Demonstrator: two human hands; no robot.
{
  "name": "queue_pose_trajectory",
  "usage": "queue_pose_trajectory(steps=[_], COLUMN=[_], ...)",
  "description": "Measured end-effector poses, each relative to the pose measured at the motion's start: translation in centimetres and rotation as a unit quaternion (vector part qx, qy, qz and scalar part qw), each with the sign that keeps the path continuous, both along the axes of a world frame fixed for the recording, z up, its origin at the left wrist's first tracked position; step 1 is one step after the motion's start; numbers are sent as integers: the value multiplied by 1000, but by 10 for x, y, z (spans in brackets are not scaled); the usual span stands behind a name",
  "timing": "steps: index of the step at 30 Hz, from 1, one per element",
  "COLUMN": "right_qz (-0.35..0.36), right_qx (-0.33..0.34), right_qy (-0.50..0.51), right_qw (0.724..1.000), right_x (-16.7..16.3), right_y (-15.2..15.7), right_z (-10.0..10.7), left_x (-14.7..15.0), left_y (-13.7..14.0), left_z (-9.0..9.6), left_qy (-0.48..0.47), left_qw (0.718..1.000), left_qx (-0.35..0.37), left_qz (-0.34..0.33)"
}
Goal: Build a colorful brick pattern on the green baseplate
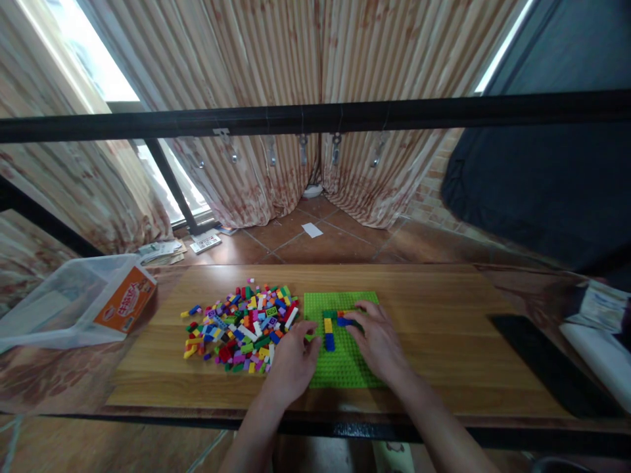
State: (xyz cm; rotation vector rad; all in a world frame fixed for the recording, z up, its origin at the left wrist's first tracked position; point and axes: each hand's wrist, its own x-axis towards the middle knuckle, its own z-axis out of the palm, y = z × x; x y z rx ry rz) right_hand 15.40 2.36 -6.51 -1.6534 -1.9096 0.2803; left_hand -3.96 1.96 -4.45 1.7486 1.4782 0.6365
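Note:
A green studded baseplate [345,371] lies on the wooden board, partly covered by my hands. Joined bricks run along it: a green brick [329,314] at the upper corner, a yellow brick [328,326] below that, and a dark blue brick [330,343] at the lower end. My right hand [378,338] reaches over the plate, its thumb and fingertips closed on a blue brick [344,322] beside the row; an orange-red piece shows just above. My left hand [294,361] hovers at the plate's left edge, thumb and fingers apart, with no brick visible in it.
Left of the plate spreads a pile of loose coloured bricks [246,332]. A clear plastic bin [64,295] with an orange label stands farther left. On the right lies a black flat strip [547,361]. A dark metal bar [315,120] with hanging hooks crosses behind the board.

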Motion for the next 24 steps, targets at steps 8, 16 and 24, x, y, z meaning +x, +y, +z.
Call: queue_pose_trajectory(steps=[8,16,24], right_qz=[-10,-15,-23], right_qx=[-29,-18,-22], right_qy=[-18,16,15], right_qw=[999,1000,999], right_x=[-13,-2,-4], right_y=[10,12,13], right_z=[-5,-16,-20], left_x=[15,24,33], left_y=[-6,-10,-11], left_z=[-6,-9,-11], left_qy=[69,199,259], left_qw=[994,972,958], left_qx=[64,99,105], left_qz=[-49,-74,-60])
